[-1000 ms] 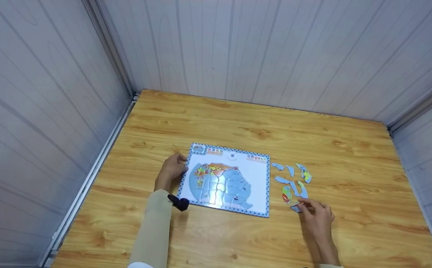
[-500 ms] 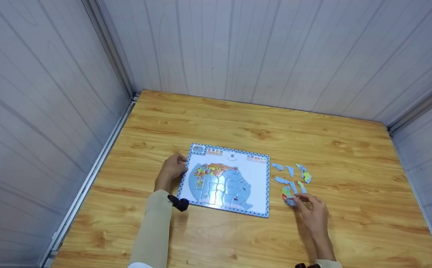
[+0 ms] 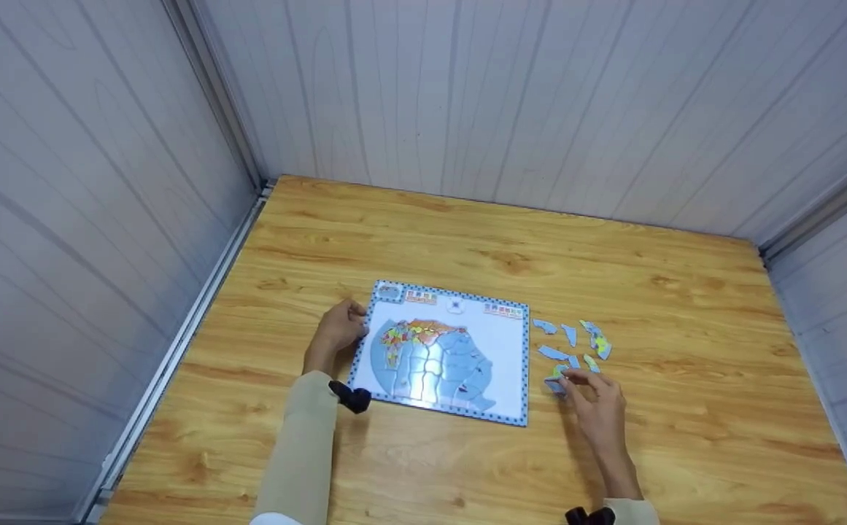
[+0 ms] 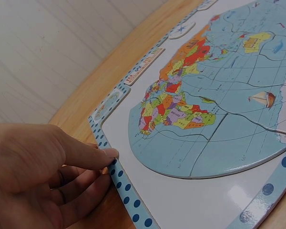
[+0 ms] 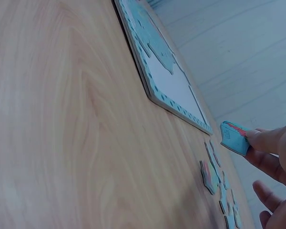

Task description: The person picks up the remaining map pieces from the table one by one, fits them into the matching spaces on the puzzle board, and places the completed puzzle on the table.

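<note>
A world-map jigsaw board (image 3: 509, 372) with a blue dotted border lies flat on the wooden table, its map part-filled from the left side. At its left edge, my left hand (image 3: 339, 328) grips the border; in the left wrist view the thumb (image 4: 107, 153) rests on top and the other fingers bend against the side. To the right of the board, my right hand (image 3: 602, 415) pinches a small blue jigsaw piece (image 5: 233, 138) with a red strip between thumb and fingertips. In the right wrist view that piece is raised above the table, tilted.
Several loose jigsaw pieces (image 3: 554, 353) lie in a cluster right of the board, near the right hand. A pale panel wall (image 3: 423, 95) stands behind the table (image 3: 467, 474), with others at left and right.
My right hand has lifted a jigsaw piece from the near end of the cluster and carried it leftward and slightly away from me, toward the board. The left hand and board have stayed put.
</note>
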{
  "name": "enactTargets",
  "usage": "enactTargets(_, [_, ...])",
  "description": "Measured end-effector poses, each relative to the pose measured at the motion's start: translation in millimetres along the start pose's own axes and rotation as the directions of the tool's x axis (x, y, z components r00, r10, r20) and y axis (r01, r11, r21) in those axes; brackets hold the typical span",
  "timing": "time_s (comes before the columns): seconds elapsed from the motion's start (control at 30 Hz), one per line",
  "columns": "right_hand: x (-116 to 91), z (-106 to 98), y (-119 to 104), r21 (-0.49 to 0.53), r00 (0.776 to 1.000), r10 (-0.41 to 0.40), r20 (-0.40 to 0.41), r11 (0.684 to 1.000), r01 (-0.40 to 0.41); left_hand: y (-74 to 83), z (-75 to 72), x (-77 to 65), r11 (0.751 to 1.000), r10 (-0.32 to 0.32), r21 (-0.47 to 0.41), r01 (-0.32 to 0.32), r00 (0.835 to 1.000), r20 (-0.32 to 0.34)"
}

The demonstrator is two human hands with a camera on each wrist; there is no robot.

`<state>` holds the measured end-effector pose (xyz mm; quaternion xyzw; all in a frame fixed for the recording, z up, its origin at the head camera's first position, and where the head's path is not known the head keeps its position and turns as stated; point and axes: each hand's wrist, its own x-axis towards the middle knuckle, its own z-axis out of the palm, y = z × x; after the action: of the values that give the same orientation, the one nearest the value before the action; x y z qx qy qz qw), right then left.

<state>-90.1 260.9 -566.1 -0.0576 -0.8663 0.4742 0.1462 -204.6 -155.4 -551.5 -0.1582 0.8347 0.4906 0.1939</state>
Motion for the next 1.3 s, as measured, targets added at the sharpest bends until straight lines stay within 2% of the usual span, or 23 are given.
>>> enactTargets(0.23, [0, 11, -4, -0.003, 1.000, -0.023, 0.014, 1.000, 0.023, -2.6, -1.0, -0.4, 0.998, 0.064, 0.025, -0.064, 0.998, -0.005])
enactTargets(0.77, [-2, 32, -10, -0.002, 0.998, -0.053, 0.038, 0.999, 0.053, -0.8, -0.7, -0.7, 1.000, 0.011, -0.015, -0.011, 1.000, 0.005])
enactTargets(1.13, [-7, 44, -13, 0.002, 0.994, -0.078, 0.076, 0.997, 0.078, -1.7, -0.8, 0.0, 0.999, 0.043, 0.022, -0.043, 0.999, -0.011])
enactTargets(1.3, [-10, 48, -16, 0.016, 0.991, -0.056, 0.118, 0.998, 0.054, -1.1, -1.4, -0.8, 0.999, 0.040, 0.018, -0.040, 0.999, -0.008])
